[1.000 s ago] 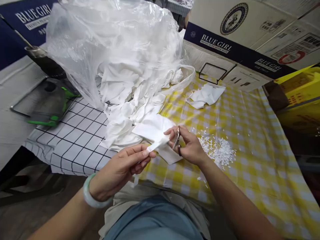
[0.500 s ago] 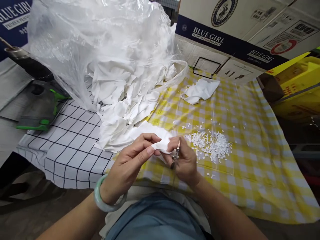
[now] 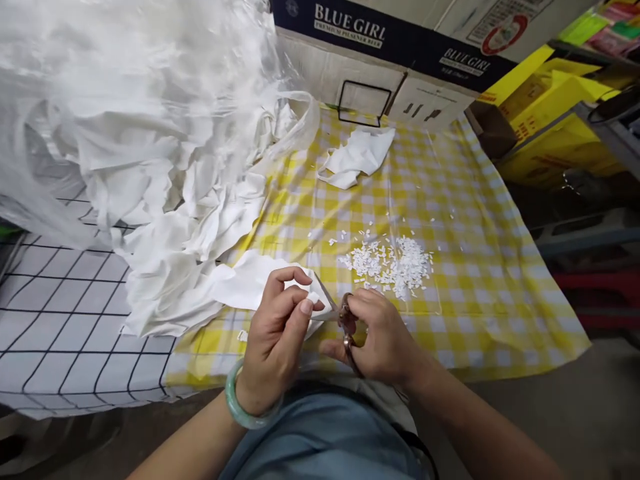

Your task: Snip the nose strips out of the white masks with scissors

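My left hand point(image 3: 278, 327), with a pale green bangle on its wrist, pinches a small white piece of fabric point(image 3: 314, 299) between thumb and fingertips at the table's near edge. My right hand point(image 3: 381, 339) grips small scissors point(image 3: 344, 319), blades pointing left at the pinched piece. Just beyond my hands lies a loose white fabric piece point(image 3: 245, 285) joined to a big heap of white fabric point(image 3: 165, 200). A pile of tiny white snippets point(image 3: 393, 261) lies on the yellow checked tablecloth point(image 3: 465, 253), right of my hands.
A clear plastic bag point(image 3: 125, 73) covers the heap at the left. A separate crumpled white piece point(image 3: 357, 157) lies near a Blue Girl cardboard box point(image 3: 380, 60) at the back. A black-grid white cloth point(image 3: 65, 320) covers the left. Yellow crates point(image 3: 555, 127) stand right.
The view has swung down and to the right. My hands have drawn closer to the table's near edge, and the scissors now point left at the pinched piece instead of hanging downward.
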The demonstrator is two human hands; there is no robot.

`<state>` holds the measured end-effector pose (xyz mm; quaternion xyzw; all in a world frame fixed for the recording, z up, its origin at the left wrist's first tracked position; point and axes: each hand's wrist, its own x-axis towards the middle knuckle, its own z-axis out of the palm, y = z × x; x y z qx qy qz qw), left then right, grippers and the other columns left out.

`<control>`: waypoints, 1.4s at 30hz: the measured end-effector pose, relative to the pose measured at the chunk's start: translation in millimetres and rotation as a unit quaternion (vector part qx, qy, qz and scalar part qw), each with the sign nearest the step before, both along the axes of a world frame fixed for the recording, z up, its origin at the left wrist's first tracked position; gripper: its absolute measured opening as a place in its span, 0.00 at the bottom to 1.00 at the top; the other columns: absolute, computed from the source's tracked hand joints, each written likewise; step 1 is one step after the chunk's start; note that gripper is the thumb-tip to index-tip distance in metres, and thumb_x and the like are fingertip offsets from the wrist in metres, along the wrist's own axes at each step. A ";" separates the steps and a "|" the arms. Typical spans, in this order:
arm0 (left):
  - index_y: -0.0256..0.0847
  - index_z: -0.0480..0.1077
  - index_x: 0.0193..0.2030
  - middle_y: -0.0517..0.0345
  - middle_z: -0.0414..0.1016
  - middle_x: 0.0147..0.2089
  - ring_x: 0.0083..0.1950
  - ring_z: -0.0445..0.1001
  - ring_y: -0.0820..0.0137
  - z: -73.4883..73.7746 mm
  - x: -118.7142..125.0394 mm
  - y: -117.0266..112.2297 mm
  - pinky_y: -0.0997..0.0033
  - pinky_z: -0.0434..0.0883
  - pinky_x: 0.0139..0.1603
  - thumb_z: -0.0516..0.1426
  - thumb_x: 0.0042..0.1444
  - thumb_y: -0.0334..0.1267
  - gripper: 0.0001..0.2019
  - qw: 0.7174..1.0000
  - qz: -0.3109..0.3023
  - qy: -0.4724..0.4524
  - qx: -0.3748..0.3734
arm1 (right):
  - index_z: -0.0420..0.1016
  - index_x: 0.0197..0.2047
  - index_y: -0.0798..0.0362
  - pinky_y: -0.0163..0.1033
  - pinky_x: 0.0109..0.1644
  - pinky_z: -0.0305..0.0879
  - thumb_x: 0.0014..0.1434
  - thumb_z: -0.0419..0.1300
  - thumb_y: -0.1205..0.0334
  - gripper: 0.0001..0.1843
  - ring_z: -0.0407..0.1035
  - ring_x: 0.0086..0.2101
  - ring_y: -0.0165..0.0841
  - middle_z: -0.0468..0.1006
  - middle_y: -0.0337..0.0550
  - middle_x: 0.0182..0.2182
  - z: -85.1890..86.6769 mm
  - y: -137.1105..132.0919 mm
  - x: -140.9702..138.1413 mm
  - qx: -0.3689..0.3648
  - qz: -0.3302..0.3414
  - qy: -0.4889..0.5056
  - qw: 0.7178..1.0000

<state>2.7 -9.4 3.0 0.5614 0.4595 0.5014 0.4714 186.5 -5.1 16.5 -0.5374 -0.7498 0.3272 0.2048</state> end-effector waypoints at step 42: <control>0.41 0.68 0.35 0.52 0.64 0.41 0.51 0.63 0.63 -10.4 14.5 6.9 0.62 0.65 0.53 0.50 0.67 0.30 0.10 0.995 -0.040 0.074 0.055 | 0.60 0.18 0.52 0.33 0.28 0.50 0.53 0.67 0.47 0.25 0.54 0.20 0.25 0.64 0.33 0.16 -15.4 3.2 1.9 -0.034 -0.031 0.030 0.999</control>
